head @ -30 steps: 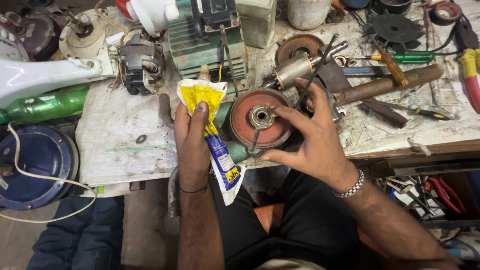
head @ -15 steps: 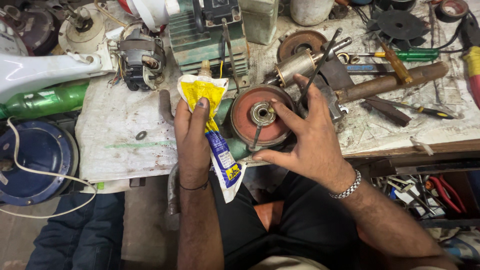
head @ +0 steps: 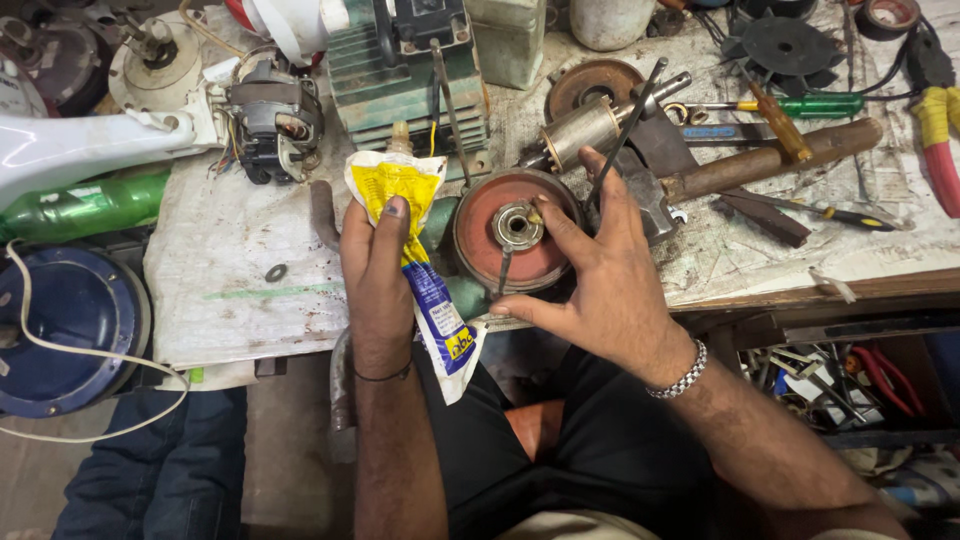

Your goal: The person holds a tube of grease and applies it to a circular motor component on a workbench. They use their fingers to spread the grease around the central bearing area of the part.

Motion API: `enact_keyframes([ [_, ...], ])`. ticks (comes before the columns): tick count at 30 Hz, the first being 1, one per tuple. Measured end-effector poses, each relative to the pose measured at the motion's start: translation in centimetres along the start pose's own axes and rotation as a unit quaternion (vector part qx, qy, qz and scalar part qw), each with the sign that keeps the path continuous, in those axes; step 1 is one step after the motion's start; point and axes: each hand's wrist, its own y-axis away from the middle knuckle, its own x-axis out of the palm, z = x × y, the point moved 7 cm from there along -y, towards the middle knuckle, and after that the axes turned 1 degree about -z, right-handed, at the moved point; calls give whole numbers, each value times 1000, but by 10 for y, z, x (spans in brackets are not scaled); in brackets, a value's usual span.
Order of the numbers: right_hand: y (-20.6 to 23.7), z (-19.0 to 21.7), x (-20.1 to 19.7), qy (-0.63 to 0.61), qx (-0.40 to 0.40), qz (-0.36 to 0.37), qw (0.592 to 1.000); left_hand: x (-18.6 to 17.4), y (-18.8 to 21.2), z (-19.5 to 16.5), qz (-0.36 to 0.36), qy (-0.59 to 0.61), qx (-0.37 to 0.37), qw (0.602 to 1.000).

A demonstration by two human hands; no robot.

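My left hand (head: 375, 275) grips a soft yellow, white and blue tube pouch (head: 425, 270), nozzle pointing away from me. Right beside it stands a round reddish motor end cover (head: 515, 235) with a metal bearing at its centre. My right hand (head: 590, 270) cradles that cover from the right and below, and its forefinger tip touches the bearing with a dab of yellowish paste on it. A thin dark rod (head: 625, 130) leans across behind my right fingers.
A cluttered workbench (head: 240, 300) carries a green ribbed motor housing (head: 400, 60), a wound stator (head: 272, 120), a rotor with shaft (head: 600, 120), a hammer (head: 760, 160), a green screwdriver (head: 790, 105) and red pliers (head: 935, 140). A blue round housing (head: 60, 320) sits left.
My right forefinger has moved from the cover's rim onto the central bearing. The left hand with the tube has stayed in place.
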Motion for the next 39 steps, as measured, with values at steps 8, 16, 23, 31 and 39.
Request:
enact_keyframes([
  [8, 1, -6, -3, -111, 27, 14, 993, -2, -1, 2, 3, 1, 2, 1000],
  [16, 6, -16, 0, -228, 59, 35, 971, -2, -1, 3, -9, -9, -6, 1000],
  [23, 8, -10, -5, -124, 23, 46, 991, 1, 1, -2, 1, -6, -4, 1000],
  [31, 3, -16, -19, -129, 42, 22, 990, 0, 0, 0, -7, -3, -12, 1000],
  [39, -3, -18, -5, -168, 33, 34, 985, -1, 0, 0, -1, -15, 2, 1000],
])
